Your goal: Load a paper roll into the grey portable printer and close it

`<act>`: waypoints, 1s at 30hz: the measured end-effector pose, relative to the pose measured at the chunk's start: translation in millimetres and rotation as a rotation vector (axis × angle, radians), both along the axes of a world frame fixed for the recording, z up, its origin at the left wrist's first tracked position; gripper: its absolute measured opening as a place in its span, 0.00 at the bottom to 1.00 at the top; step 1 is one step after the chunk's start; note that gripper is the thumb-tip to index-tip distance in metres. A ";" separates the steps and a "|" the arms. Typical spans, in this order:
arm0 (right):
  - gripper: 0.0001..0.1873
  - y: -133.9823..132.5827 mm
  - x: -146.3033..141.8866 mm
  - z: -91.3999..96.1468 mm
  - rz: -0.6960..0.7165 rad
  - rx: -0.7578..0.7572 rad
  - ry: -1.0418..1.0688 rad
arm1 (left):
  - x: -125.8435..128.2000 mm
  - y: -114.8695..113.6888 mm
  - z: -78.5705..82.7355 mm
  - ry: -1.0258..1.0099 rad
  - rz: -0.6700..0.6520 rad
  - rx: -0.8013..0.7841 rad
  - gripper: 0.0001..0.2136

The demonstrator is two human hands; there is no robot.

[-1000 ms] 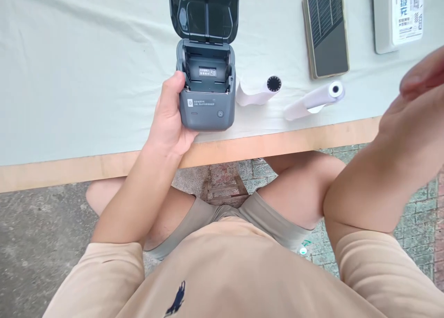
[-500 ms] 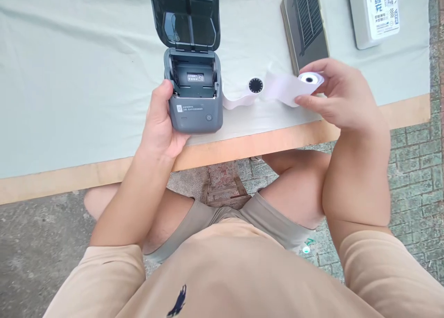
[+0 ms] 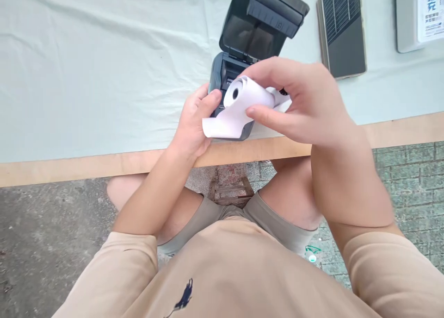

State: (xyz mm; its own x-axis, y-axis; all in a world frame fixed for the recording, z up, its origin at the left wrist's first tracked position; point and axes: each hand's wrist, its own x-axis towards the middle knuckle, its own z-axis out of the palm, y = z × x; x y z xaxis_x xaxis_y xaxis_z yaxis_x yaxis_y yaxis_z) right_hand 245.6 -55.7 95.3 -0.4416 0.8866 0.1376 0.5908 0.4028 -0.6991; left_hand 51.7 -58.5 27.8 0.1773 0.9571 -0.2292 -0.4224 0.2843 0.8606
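A dark grey label printer (image 3: pixel 217 70) stands on the cloth near the table's front edge, its lid (image 3: pixel 256 26) tilted up and back. My left hand (image 3: pixel 194 119) grips the printer's left side, thumb on the rim of the open bay. Between the thumb and fingers of my right hand (image 3: pixel 294 100) is a white paper roll (image 3: pixel 248 93) with a dark core hole. The roll hangs over the printer's bay and hides most of it. Its loose end drapes across the printer's front. A small dark round piece (image 3: pixel 283 91) shows partly behind my right hand.
A smartphone (image 3: pixel 347 40) with a grey case lies at the back right. Farther right is a grey-white box (image 3: pixel 409 21) with printed labels, cut by the frame edge. Pale cloth (image 3: pixel 104 77) covers the table, with a bare wooden strip (image 3: pixel 86 167) along its front edge.
My right hand has brought the paper roll leftward from beside the phone to over the printer's bay. The printer now looks turned, with its lid leaning right; my left hand still grips it.
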 end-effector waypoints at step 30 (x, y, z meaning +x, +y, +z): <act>0.15 -1.2 -14.2 -8.6 -0.256 0.183 -0.248 | -1.4 -4.2 -3.6 -0.052 -0.041 -0.035 0.17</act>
